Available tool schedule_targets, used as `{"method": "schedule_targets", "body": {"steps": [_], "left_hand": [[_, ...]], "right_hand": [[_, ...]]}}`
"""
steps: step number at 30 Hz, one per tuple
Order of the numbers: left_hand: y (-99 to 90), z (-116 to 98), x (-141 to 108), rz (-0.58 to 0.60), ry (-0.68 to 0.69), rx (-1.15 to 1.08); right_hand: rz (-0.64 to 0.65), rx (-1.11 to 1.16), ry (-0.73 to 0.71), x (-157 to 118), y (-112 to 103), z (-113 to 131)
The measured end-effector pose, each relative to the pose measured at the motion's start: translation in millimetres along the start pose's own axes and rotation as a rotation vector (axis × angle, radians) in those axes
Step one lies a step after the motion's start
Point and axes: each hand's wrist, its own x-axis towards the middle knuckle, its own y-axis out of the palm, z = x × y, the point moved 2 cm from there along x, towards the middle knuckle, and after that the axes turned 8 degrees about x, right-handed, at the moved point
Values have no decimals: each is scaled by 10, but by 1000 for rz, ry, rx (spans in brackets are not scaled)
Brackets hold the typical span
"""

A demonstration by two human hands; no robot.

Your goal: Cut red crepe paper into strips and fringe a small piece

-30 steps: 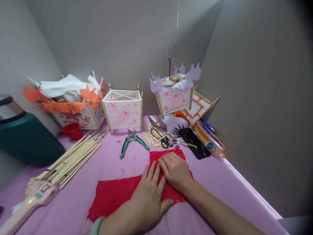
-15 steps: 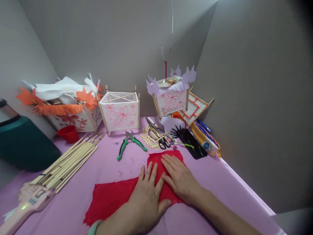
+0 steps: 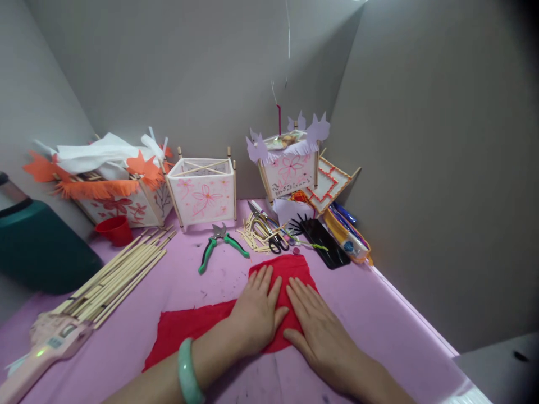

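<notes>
A thin red sheet, paper or cloth, lies flat on the pink table with rough, uneven edges. My left hand rests palm down on its middle, fingers spread and pointing away from me. Just to the right, my right hand presses flat on the sheet's right part, its thumb out to the side. Neither hand holds anything. A pale green bangle circles my left wrist. The forearms hide part of the sheet's near edge.
Beyond the sheet lie green-handled pruning shears, scissors, short stick pieces and a black phone. Paper lanterns stand behind. On the left are bundled sticks, a red cup, a green bottle and a pink handheld fan.
My left hand has slid forward and slightly right over the red sheet. My right hand has drawn back toward me. The view has shifted a little.
</notes>
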Motion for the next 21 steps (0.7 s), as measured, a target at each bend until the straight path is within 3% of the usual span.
{"method": "schedule_targets", "body": {"steps": [6,9,11,15,18,21], "left_hand": [[76,75,24,10,-75,64],[53,63,18,6,-75,69],[42,59,22,11,-78,69],[30,52,32,86,-49,96],[16,41,27,71,-27,99],[25,45,17,8,-57,81]], "right_hand": [[-57,-68,130,-249,-27,-149],[-53,-80,232,-244,-105,-111],[-43,-33,224,-129,-139,5],[28,127,7,267,-99,221],[65,134,-35,520,-59,123],[3,16,97,626,-84,-111]]}}
